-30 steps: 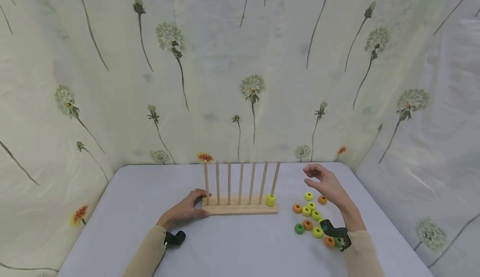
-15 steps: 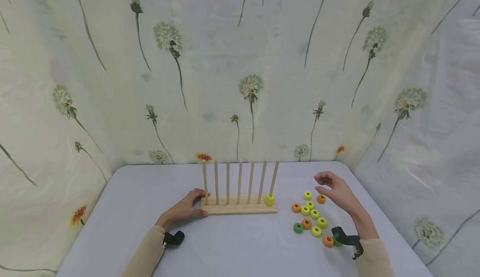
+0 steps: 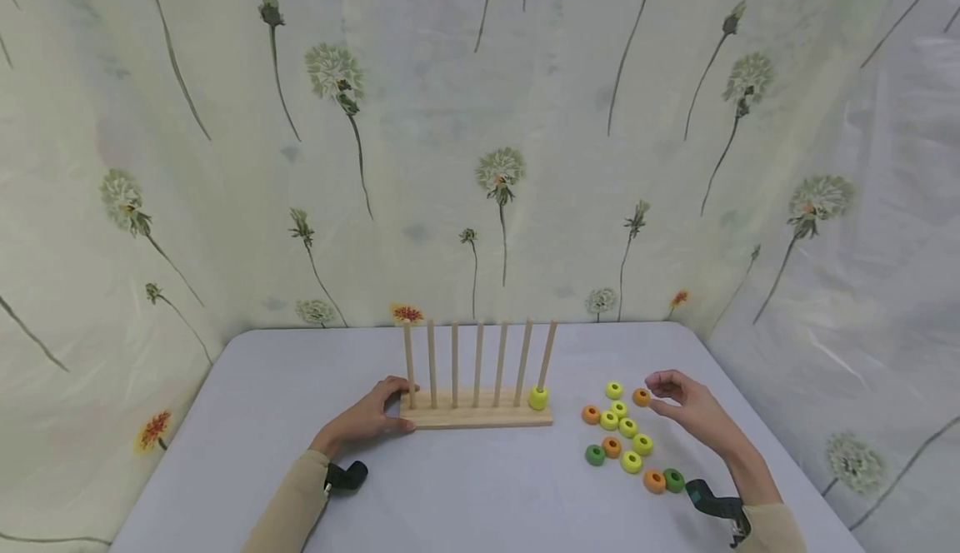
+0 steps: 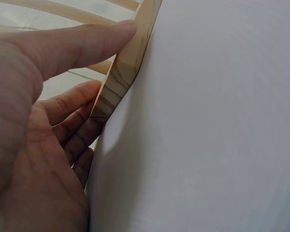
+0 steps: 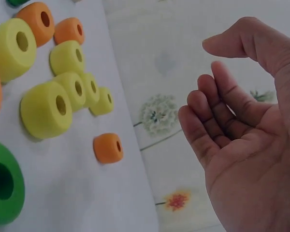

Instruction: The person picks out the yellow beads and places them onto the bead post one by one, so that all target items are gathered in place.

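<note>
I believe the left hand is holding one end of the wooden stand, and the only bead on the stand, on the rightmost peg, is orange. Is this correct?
Not quite: that bead on the rightmost peg is yellow, not orange, as the head view shows. The left hand does hold one end of the wooden stand.

From where I stand, this is a small screened enclosure, by its signs a recording booth. Pale sheeting (image 3: 420, 161) printed with dandelions (image 3: 500, 170), creased and slightly glossy, closes off the far side and both flanks. A white desk (image 3: 465, 490) with rounded far corners stands close against the rear sheeting. Black wrist-worn cameras (image 3: 347, 476) at the desk support this finding. I cannot determine whether a home, lab or office houses it.
</note>
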The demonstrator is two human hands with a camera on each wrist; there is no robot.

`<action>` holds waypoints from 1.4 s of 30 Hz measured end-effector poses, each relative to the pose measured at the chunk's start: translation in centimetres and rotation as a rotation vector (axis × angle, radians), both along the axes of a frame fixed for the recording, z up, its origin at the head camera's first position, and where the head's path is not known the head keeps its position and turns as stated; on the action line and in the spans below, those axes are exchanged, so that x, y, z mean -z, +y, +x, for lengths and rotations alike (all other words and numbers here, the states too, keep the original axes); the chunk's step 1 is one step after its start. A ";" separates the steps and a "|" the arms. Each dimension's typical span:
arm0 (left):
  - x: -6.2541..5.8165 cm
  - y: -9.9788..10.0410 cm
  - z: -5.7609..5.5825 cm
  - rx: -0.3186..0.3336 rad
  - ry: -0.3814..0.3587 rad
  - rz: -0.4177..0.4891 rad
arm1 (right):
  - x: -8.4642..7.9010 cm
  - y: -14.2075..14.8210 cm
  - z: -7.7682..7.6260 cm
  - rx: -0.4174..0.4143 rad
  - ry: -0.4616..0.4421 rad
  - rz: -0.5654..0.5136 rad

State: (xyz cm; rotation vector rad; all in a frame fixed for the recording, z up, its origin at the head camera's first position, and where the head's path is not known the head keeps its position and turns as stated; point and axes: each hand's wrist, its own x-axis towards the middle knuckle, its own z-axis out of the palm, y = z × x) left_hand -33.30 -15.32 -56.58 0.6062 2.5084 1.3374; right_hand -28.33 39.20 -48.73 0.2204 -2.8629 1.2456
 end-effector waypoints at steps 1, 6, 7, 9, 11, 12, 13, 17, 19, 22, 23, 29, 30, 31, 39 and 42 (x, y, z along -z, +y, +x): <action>0.0 0.0 0.0 0.001 0.001 0.002 | 0.2 0.1 0.1 0.000 -0.016 -0.010; 0.1 -0.1 0.0 0.016 0.005 0.005 | 1.4 0.6 0.5 0.002 -0.105 -0.031; 0.1 -0.1 0.0 0.016 0.007 0.006 | 1.6 0.7 0.5 0.005 -0.120 -0.029; 0.1 -0.1 0.0 0.018 0.005 0.007 | 2.0 0.8 0.7 0.009 -0.147 -0.024; 0.1 0.0 0.0 0.014 0.002 0.005 | 2.4 0.9 0.8 0.015 -0.173 -0.019; 0.0 0.0 -0.1 0.013 0.001 0.003 | 2.6 0.9 0.8 0.015 -0.186 -0.018; 0.1 0.0 -0.1 0.011 -0.003 0.002 | 2.8 1.0 0.9 0.017 -0.201 -0.016; 0.0 0.0 0.0 0.010 -0.003 0.005 | 3.5 1.1 1.0 0.025 -0.249 -0.019; -0.1 0.1 0.1 0.009 -0.003 0.006 | 3.8 1.2 1.0 0.025 -0.266 -0.027; -0.2 0.1 0.1 0.004 -0.001 -0.004 | 4.1 1.2 1.0 0.018 -0.279 -0.034; -0.1 0.1 0.1 0.003 -0.002 -0.003 | 4.2 1.2 1.0 0.013 -0.284 -0.036; -0.1 0.1 0.0 -0.001 -0.015 0.005 | 4.7 0.9 1.1 0.028 -0.315 -0.038; -0.1 0.1 0.0 -0.001 -0.015 0.007 | 4.8 0.8 1.0 0.036 -0.319 -0.034; -0.1 0.1 0.0 -0.001 -0.013 0.008 | 4.9 0.7 1.0 0.044 -0.324 -0.031; -0.2 0.1 0.1 0.012 -0.003 0.015 | 5.9 0.4 0.9 0.038 -0.338 -0.025; -0.1 0.1 0.1 0.004 -0.010 0.012 | 6.0 0.3 0.8 0.025 -0.331 -0.028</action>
